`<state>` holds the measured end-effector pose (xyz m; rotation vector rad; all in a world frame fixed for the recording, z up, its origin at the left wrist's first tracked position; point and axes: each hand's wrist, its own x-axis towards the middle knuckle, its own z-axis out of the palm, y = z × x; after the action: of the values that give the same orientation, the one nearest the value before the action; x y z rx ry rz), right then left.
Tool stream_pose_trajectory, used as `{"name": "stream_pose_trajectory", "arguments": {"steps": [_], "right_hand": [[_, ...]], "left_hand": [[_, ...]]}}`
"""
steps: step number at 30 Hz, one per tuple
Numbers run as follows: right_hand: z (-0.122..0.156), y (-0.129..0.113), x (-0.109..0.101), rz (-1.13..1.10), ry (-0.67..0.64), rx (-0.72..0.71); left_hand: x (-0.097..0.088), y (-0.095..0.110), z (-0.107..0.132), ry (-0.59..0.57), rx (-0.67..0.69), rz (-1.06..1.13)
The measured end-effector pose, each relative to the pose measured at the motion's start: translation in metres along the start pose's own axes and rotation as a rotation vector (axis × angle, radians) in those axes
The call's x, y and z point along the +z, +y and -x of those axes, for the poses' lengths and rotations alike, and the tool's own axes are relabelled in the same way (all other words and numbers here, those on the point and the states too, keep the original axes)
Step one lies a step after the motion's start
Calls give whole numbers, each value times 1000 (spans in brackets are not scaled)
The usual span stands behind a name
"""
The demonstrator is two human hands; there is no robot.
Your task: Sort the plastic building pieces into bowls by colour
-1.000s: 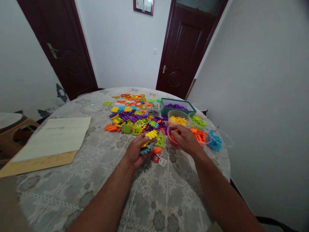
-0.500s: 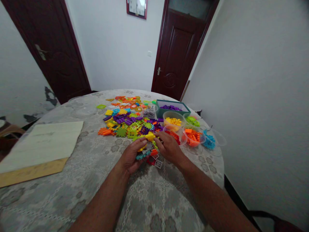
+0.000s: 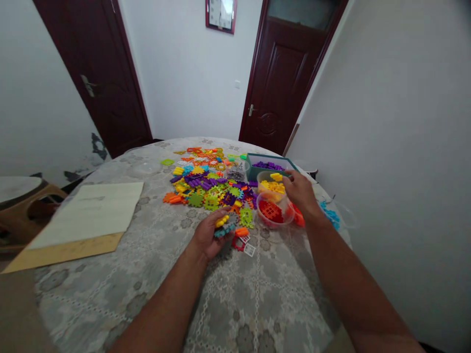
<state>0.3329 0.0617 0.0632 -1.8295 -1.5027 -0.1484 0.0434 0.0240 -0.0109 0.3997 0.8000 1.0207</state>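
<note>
My left hand [image 3: 209, 234] is closed around several plastic building pieces near the table's middle. A yellow piece [image 3: 222, 221] and a teal toothed piece [image 3: 224, 231] show between its fingers. My right hand [image 3: 300, 190] pinches a yellow building piece [image 3: 276, 176] over a clear round tub [image 3: 259, 186] of yellow pieces [image 3: 273, 187]. Just in front stands another clear tub [image 3: 273, 225] with red and orange pieces [image 3: 271, 212]. Beside my left hand lie an orange piece [image 3: 242, 232], a red frame piece [image 3: 238, 243] and white window pieces [image 3: 249, 250].
A heap of mixed plastic pieces [image 3: 206, 183] spreads across the table centre. Behind the tubs sits a green box [image 3: 253, 171] with purple pieces. Blue pieces [image 3: 330, 215] lie at the right, partly behind my arm. Flat white board [image 3: 91, 211] rests at the left.
My right hand has moved from beside my left hand, right and away to above the yellow tub, carrying a yellow piece. My left hand keeps its pieces. The view has turned slightly left.
</note>
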Motion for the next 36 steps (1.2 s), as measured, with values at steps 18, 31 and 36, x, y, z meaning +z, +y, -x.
{"name": "stream_pose_trajectory", "arguments": {"steps": [18, 31, 36], "right_hand": [[115, -83, 41, -312, -421, -331], [112, -83, 43, -428, -293, -84], [83, -77, 35, -429, -303, -102]], "left_hand": [[-1, -2, 1, -119, 50, -71], [-4, -9, -3, -202, -15, -84], [-2, -5, -1, -151, -60, 3]]}}
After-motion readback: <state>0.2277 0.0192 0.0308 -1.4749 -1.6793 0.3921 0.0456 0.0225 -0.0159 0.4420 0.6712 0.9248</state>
